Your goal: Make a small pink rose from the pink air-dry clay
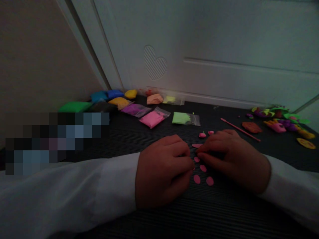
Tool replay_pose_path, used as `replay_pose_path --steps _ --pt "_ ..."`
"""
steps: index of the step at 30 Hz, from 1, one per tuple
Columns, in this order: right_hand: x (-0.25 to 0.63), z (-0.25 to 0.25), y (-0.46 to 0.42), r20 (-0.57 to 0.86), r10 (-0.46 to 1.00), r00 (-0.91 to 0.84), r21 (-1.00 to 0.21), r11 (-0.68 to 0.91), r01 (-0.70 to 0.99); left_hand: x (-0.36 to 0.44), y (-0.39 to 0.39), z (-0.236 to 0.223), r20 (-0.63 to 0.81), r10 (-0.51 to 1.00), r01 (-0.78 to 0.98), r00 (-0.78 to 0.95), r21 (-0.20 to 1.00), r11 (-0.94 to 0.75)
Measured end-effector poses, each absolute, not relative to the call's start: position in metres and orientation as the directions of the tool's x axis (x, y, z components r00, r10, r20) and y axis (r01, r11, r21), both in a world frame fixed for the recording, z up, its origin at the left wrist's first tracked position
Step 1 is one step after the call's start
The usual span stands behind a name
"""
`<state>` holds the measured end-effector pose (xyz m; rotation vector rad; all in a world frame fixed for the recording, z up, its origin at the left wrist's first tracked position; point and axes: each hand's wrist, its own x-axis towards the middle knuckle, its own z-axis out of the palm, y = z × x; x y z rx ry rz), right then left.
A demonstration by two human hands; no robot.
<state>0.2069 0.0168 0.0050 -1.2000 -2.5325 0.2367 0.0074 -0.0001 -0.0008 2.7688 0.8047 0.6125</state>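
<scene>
The left hand [164, 172] is curled, finger and thumb pinched on one pink clay bit [193, 169]; the right hand [234, 159] bends its fingers by one elongated pink piece [196, 146], though dimness hides whether it grips anything. Four flat pink discs [210, 181] lie between them on the dark surface [169, 220], two pink buds [202, 135] beyond.

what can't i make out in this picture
In the head view:
What the left hand pinches, if anything: hidden by its curled fingers.
Right end of the long pink piece: covered by the right hand.
Whatever lies behind the pixelated patch at left.
Marking on the yellow oval piece: too small and dim.
Sleeves: cut off by frame edges.
</scene>
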Motion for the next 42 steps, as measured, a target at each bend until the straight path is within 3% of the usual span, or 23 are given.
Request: replay_pose_path --steps 5,25,42 --pt "0.207 0.005 0.014 0.200 0.764 -0.613 -0.289 0.644 0.709 0.006 0.000 -0.001 0.319 0.538 0.457 0.780 0.297 -0.838" --pt "0.216 -0.001 0.002 0.423 0.660 -0.621 -0.218 0.739 0.638 0.005 -0.008 -0.006 0.375 0.573 0.450 0.729 0.369 -0.813" --pt "0.222 -0.004 -0.013 0.419 0.622 -0.662 -0.296 0.783 0.547 0.003 -0.016 -0.002 0.285 0.510 0.447 0.812 0.259 -0.856"
